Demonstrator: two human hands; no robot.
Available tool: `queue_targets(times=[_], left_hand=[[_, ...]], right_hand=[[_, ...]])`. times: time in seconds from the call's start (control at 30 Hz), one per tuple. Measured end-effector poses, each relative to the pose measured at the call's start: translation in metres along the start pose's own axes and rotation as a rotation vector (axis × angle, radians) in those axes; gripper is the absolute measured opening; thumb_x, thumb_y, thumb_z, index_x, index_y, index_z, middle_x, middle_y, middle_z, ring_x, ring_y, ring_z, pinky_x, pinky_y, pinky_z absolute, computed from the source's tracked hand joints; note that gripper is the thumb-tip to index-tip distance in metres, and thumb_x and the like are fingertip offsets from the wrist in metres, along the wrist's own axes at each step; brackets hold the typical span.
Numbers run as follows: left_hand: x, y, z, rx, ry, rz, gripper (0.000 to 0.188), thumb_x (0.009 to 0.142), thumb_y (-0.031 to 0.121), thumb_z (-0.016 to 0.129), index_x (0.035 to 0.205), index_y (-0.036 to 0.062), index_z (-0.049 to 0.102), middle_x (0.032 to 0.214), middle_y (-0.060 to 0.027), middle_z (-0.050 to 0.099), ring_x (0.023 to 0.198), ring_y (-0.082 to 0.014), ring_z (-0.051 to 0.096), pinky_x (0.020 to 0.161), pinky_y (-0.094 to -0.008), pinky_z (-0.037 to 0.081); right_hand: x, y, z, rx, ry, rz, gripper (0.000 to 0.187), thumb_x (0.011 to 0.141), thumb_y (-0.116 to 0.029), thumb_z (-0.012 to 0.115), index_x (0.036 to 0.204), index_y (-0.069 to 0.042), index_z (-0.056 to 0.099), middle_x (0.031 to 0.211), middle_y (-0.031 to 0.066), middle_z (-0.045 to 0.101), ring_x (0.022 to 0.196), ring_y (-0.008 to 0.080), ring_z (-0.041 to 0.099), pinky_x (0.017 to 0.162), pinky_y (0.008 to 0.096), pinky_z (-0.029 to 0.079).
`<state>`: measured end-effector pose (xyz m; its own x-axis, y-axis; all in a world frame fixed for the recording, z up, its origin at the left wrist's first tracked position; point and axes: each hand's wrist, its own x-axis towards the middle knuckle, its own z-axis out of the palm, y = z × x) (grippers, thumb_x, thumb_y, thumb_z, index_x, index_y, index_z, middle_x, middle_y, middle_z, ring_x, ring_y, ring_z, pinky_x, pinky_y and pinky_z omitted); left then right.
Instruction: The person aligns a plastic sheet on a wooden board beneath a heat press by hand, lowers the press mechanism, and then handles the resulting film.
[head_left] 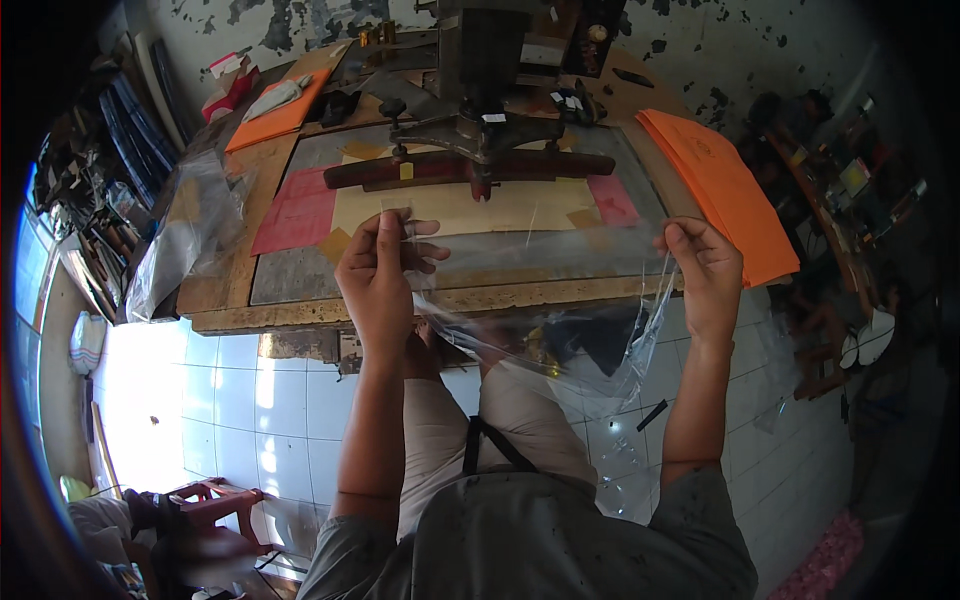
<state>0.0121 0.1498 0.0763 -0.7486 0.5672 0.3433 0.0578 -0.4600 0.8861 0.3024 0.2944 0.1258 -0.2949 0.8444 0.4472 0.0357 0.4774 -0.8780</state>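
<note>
A clear plastic sheet point(540, 262) hangs between my two hands, its loose lower part sagging past the table's front edge. My left hand point(385, 260) pinches its left end between thumb and forefinger, the other fingers partly curled. At the opposite upper corner, my right hand point(705, 265) grips the plastic between thumb and fingers. Beyond the sheet stands a press with a dark red bar point(530, 167) under a heavy dark metal frame point(475, 130). Beneath the bar lie a cream board point(470, 208) and pink sheets point(295, 212) on a grey plate point(300, 275).
Orange folded sheets point(720, 190) lie on the table's right side, more orange sheets point(290, 105) at back left. Crumpled clear plastic point(190, 225) drapes over the left edge. A red stool point(225, 510) stands on the tiled floor point(310, 400). Another person point(800, 120) is at far right.
</note>
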Motion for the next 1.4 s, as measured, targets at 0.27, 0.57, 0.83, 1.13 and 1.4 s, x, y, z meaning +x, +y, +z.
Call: queue_targets(times=[0.27, 0.57, 0.83, 1.13, 1.4], left_hand=[[0.002, -0.009, -0.004, -0.012, -0.011, 0.031, 0.032, 0.111, 0.025, 0.051, 0.112, -0.0046, 0.065, 0.094, -0.0139, 0.076, 0.068, -0.0163, 0.073, 0.058, -0.0244, 0.052], [-0.001, -0.007, -0.003, 0.002, 0.03, 0.051, 0.033, 0.111, 0.026, 0.051, 0.112, -0.0036, 0.064, 0.094, -0.0134, 0.076, 0.066, -0.014, 0.07, 0.058, -0.0248, 0.051], [-0.005, -0.007, 0.0, -0.005, 0.065, 0.082, 0.031, 0.111, 0.026, 0.051, 0.112, -0.0029, 0.064, 0.091, -0.0121, 0.075, 0.064, -0.0136, 0.069, 0.059, -0.0244, 0.051], [-0.003, -0.01, 0.001, 0.058, 0.11, 0.099, 0.032, 0.111, 0.026, 0.05, 0.108, -0.0026, 0.065, 0.085, -0.0095, 0.073, 0.058, -0.0107, 0.066, 0.054, -0.0239, 0.05], [-0.001, -0.018, -0.009, 0.107, 0.153, 0.109, 0.032, 0.111, 0.027, 0.05, 0.108, -0.0014, 0.065, 0.085, -0.0087, 0.072, 0.058, -0.0109, 0.065, 0.055, -0.0236, 0.049]], right_hand=[[0.0, -0.01, 0.004, -0.109, -0.001, -0.074, 0.027, 0.101, -0.021, 0.07, 0.104, 0.005, 0.073, 0.084, 0.0073, 0.073, 0.082, 0.0109, 0.066, 0.082, 0.0265, 0.052], [-0.001, -0.011, 0.008, -0.101, 0.009, -0.132, 0.027, 0.103, -0.023, 0.067, 0.102, 0.004, 0.072, 0.083, 0.0069, 0.073, 0.082, 0.0101, 0.065, 0.08, 0.0263, 0.05], [0.0, -0.005, 0.015, -0.096, 0.078, -0.167, 0.026, 0.104, -0.021, 0.066, 0.097, 0.003, 0.069, 0.081, 0.0036, 0.068, 0.078, 0.0089, 0.062, 0.077, 0.0253, 0.049], [0.001, 0.007, 0.02, -0.004, 0.024, -0.116, 0.024, 0.104, -0.021, 0.066, 0.1, 0.002, 0.068, 0.081, 0.0033, 0.067, 0.076, 0.0087, 0.06, 0.074, 0.0244, 0.048], [-0.003, -0.002, 0.015, -0.139, -0.147, -0.102, 0.022, 0.095, -0.016, 0.075, 0.106, 0.003, 0.073, 0.089, 0.0039, 0.072, 0.087, 0.0098, 0.065, 0.084, 0.0258, 0.051]])
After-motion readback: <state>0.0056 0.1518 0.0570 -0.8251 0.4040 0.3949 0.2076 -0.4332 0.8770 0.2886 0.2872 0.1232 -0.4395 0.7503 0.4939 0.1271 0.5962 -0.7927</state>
